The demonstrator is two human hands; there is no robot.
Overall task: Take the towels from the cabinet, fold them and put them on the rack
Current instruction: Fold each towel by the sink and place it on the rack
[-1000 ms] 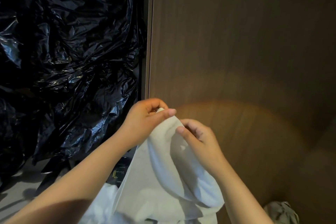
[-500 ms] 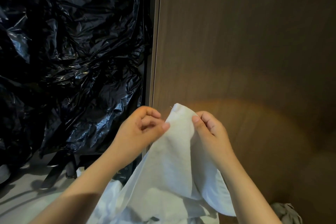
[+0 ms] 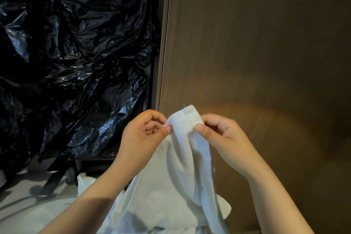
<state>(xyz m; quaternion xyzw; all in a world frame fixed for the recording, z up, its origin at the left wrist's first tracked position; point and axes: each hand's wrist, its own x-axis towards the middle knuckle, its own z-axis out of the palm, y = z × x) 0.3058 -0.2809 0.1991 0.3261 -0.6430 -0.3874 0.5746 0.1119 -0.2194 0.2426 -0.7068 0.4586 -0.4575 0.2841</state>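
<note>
Your left hand (image 3: 143,136) pinches one side of a white towel (image 3: 176,180) corner between thumb and curled fingers. Your right hand (image 3: 223,135) pinches the other side, and the corner pokes up between the two hands. The towel hangs down from your grip, held up before a brown wood panel (image 3: 256,43), with crumpled black plastic sheeting (image 3: 76,53) off to the left.
</note>
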